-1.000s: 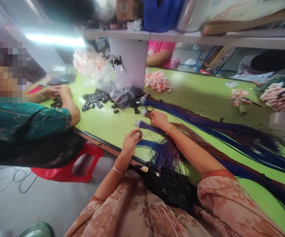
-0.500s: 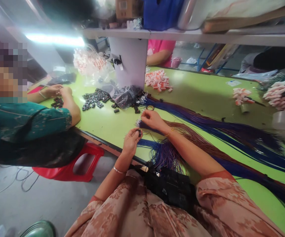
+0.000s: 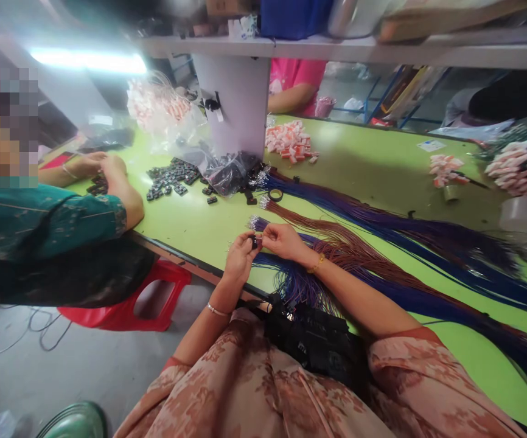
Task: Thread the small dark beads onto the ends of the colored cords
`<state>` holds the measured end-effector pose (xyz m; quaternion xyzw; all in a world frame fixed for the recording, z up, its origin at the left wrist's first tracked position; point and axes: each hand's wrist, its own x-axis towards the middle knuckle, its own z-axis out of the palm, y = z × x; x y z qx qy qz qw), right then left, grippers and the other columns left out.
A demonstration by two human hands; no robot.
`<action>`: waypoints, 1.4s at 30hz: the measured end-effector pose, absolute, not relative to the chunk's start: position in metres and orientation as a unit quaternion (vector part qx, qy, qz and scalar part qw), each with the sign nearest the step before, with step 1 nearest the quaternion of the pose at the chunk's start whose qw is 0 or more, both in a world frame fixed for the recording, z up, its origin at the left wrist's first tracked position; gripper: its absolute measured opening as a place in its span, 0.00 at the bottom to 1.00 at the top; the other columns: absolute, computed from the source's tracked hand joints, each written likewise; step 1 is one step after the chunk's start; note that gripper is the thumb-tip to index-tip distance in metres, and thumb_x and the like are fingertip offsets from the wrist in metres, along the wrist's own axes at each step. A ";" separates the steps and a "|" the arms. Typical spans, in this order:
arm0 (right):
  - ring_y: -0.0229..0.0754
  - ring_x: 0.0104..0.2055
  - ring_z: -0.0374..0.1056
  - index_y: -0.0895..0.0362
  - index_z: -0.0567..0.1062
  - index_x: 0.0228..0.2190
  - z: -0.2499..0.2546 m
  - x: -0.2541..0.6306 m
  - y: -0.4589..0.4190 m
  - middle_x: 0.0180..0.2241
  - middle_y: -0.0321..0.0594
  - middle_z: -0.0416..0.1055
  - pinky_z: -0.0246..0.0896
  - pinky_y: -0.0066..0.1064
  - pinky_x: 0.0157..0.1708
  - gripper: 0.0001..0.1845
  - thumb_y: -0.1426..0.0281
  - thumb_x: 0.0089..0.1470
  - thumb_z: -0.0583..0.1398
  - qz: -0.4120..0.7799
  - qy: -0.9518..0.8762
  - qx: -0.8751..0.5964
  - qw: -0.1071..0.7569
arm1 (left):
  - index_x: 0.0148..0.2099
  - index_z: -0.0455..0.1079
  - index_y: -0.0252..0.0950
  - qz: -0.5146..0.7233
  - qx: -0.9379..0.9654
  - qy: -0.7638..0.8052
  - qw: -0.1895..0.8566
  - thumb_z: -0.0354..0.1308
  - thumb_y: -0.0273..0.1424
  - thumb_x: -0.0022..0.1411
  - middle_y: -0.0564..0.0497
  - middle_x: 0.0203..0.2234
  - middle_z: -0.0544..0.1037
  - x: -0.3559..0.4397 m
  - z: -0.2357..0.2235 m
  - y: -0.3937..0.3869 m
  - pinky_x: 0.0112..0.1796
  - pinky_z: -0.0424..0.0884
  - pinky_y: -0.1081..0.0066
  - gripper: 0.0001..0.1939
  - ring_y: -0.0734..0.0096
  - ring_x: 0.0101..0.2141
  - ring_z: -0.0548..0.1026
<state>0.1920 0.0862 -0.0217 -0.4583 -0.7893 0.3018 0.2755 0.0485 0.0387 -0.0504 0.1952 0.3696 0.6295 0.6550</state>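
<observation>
My left hand [image 3: 238,260] is closed on a small black plastic connector housing [image 3: 253,242], held just over the table's near edge. Right against it, my right hand [image 3: 286,242] pinches what looks like a thin wire with its end at the housing; the fingers hide most of it. A bundle of brown wires [image 3: 336,230] with silvery terminals lies beyond my right hand. Blue-violet wires [image 3: 300,283] spread beneath my right wrist, and their terminal ends [image 3: 255,222] show just past my fingertips. Farther back runs a dark blue bundle [image 3: 364,213].
Loose black housings [image 3: 172,177] lie beside a plastic bag [image 3: 229,173]. A tape roll [image 3: 275,194] sits near the wire ends. Orange-and-white connectors [image 3: 291,141] are heaped behind. At left, a co-worker's arm [image 3: 126,198] rests on the green table; a shelf [image 3: 359,50] crosses above.
My right hand has come from the brown wire ends down to the housing in my left hand, uncovering those ends and the tape roll. My left hand still holds the housing.
</observation>
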 end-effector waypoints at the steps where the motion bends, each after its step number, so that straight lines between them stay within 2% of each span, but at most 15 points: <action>1: 0.31 0.21 0.52 0.59 0.71 0.23 -0.022 0.192 0.086 0.18 0.31 0.63 0.43 0.24 0.23 0.11 0.64 0.48 0.58 0.291 -0.794 -0.459 0.274 | 0.39 0.68 0.33 0.627 0.197 0.372 0.655 0.63 0.27 0.52 0.49 0.33 0.76 0.048 -0.050 0.038 0.48 0.67 0.64 0.11 0.73 0.36 0.74; 9: 0.33 0.22 0.56 0.58 0.70 0.23 -0.015 0.189 0.079 0.21 0.34 0.68 0.42 0.26 0.23 0.08 0.66 0.47 0.59 0.242 -0.811 -0.466 0.258 | 0.40 0.68 0.34 0.618 0.214 0.388 0.650 0.65 0.29 0.50 0.50 0.34 0.76 0.048 -0.048 0.036 0.45 0.67 0.68 0.14 0.74 0.36 0.74; 16: 0.36 0.25 0.59 0.58 0.71 0.26 -0.017 0.189 0.076 0.25 0.38 0.70 0.46 0.27 0.27 0.06 0.69 0.51 0.56 0.181 -0.858 -0.427 0.223 | 0.39 0.68 0.34 0.596 0.238 0.427 0.637 0.66 0.30 0.48 0.51 0.32 0.75 0.053 -0.048 0.031 0.40 0.67 0.72 0.15 0.75 0.34 0.73; 23: 0.36 0.26 0.59 0.59 0.71 0.27 -0.017 0.189 0.072 0.25 0.39 0.70 0.46 0.27 0.27 0.06 0.71 0.51 0.55 0.190 -0.866 -0.416 0.203 | 0.38 0.69 0.34 0.598 0.223 0.440 0.632 0.67 0.30 0.46 0.52 0.30 0.75 0.052 -0.048 0.031 0.38 0.68 0.73 0.16 0.77 0.32 0.73; 27: 0.35 0.24 0.58 0.59 0.72 0.25 -0.011 0.194 0.076 0.23 0.37 0.69 0.46 0.27 0.26 0.06 0.71 0.50 0.56 0.225 -0.856 -0.416 0.210 | 0.38 0.68 0.34 0.592 0.244 0.460 0.616 0.66 0.32 0.47 0.51 0.30 0.75 0.056 -0.044 0.027 0.39 0.69 0.69 0.16 0.74 0.31 0.73; 30: 0.34 0.24 0.58 0.59 0.73 0.27 0.001 0.205 0.089 0.22 0.35 0.69 0.48 0.25 0.26 0.10 0.68 0.52 0.54 0.300 -0.827 -0.410 0.242 | 0.40 0.70 0.36 0.598 0.346 0.478 0.543 0.63 0.32 0.52 0.48 0.34 0.76 0.065 -0.030 0.009 0.42 0.69 0.66 0.12 0.69 0.35 0.74; 32: 0.34 0.24 0.58 0.60 0.73 0.27 0.008 0.209 0.098 0.23 0.35 0.69 0.49 0.25 0.26 0.12 0.66 0.54 0.53 0.313 -0.810 -0.425 0.258 | 0.42 0.72 0.38 0.568 0.497 0.470 0.458 0.59 0.31 0.57 0.45 0.38 0.77 0.078 -0.017 -0.011 0.47 0.67 0.65 0.10 0.65 0.40 0.73; 34: 0.34 0.25 0.60 0.60 0.73 0.26 0.011 0.205 0.102 0.24 0.35 0.70 0.50 0.25 0.27 0.11 0.66 0.52 0.54 0.306 -0.821 -0.422 0.232 | 0.45 0.73 0.39 0.477 0.680 0.398 0.389 0.54 0.30 0.61 0.44 0.40 0.77 0.096 -0.008 -0.032 0.49 0.66 0.64 0.11 0.63 0.43 0.73; 36: 0.34 0.26 0.61 0.59 0.73 0.25 0.008 0.195 0.099 0.25 0.37 0.72 0.50 0.25 0.27 0.08 0.69 0.50 0.56 0.296 -0.848 -0.404 0.174 | 0.48 0.72 0.37 0.353 0.824 0.277 0.347 0.50 0.29 0.63 0.43 0.41 0.78 0.115 -0.005 -0.051 0.46 0.68 0.65 0.14 0.63 0.42 0.74; 39: 0.37 0.27 0.63 0.58 0.74 0.26 -0.003 0.178 0.086 0.27 0.40 0.73 0.51 0.27 0.28 0.06 0.70 0.48 0.57 0.255 -0.868 -0.412 0.105 | 0.49 0.70 0.34 0.253 0.896 0.176 0.321 0.49 0.34 0.64 0.42 0.41 0.78 0.134 -0.007 -0.067 0.45 0.69 0.66 0.15 0.64 0.41 0.75; 42: 0.39 0.29 0.64 0.57 0.73 0.26 -0.017 0.171 0.075 0.28 0.42 0.73 0.52 0.28 0.27 0.04 0.70 0.47 0.58 0.226 -0.872 -0.421 0.109 | 0.47 0.72 0.36 0.297 0.870 0.179 0.350 0.53 0.37 0.62 0.44 0.41 0.78 0.129 -0.007 -0.056 0.48 0.68 0.65 0.15 0.63 0.43 0.74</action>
